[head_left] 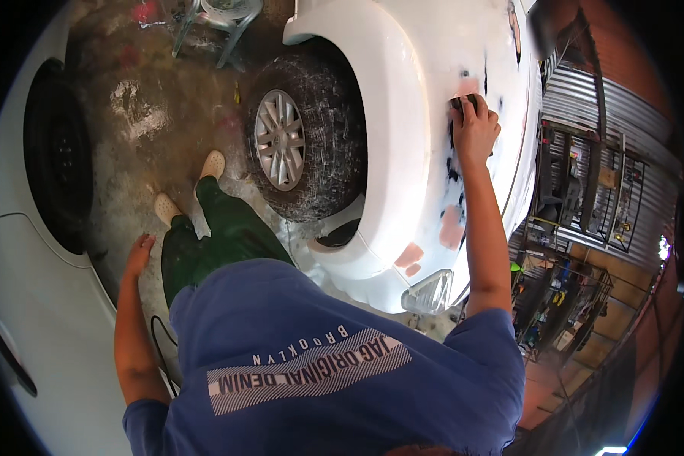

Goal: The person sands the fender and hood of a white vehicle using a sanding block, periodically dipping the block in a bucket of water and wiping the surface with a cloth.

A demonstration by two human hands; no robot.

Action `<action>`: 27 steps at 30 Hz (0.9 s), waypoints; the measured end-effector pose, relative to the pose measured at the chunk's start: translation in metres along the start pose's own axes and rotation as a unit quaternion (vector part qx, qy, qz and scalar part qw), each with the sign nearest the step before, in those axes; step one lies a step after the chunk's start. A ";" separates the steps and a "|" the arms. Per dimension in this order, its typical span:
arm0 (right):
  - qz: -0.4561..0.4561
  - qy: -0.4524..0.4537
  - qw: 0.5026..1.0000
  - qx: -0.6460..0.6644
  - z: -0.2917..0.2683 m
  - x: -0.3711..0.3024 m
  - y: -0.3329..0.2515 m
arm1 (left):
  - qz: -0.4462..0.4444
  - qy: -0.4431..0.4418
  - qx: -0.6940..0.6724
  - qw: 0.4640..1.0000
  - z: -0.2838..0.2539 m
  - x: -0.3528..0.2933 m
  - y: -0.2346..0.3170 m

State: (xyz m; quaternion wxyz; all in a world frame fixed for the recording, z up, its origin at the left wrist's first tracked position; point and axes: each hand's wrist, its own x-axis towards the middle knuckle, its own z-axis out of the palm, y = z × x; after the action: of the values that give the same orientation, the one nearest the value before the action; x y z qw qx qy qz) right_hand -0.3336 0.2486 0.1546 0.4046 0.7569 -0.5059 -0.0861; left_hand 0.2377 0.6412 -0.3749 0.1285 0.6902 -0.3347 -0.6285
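My right arm is stretched out over the white car's fender point(441, 61). The fingers of my right hand point(476, 135) are closed over a dark sanding block point(457, 103), which is pressed against the panel; my hand covers most of it. Around it the paint shows dark worn streaks and pinkish filler patches point(452, 228). Below the fender is a dusty black tyre with a silver wheel point(280, 140). At my side, beside my green trousers, my left hand point(138, 254) hangs down with its fingers loosely extended and holds nothing.
A second light-coloured car point(45, 304) stands close on my left. A plastic chair point(220, 23) is beyond the wheel on the wet, stained floor point(144, 114). Shelves with tools and cans point(562, 296) line the corrugated wall at right. A headlight point(429, 292) sits near my right arm.
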 end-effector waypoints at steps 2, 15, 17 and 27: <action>-0.002 -0.005 1.000 0.013 -0.003 0.018 0.012 | 0.015 0.018 -0.027 0.999 -0.011 0.006 -0.020; 0.021 0.031 0.999 -0.021 -0.013 0.066 0.015 | -0.027 0.026 0.041 0.998 -0.020 0.000 -0.032; 0.057 0.045 0.997 -0.025 -0.010 0.072 0.004 | -0.008 0.018 0.018 1.000 -0.017 0.007 -0.048; 0.082 -0.027 0.995 0.048 -0.006 0.086 0.012 | -0.020 -0.011 0.102 0.995 -0.004 0.009 -0.032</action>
State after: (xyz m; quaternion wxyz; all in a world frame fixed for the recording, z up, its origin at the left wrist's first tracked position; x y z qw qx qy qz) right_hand -0.2984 0.1775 0.1909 0.3599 0.7286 -0.5808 -0.0487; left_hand 0.2512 0.6584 -0.4003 0.0418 0.6995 -0.3845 -0.6009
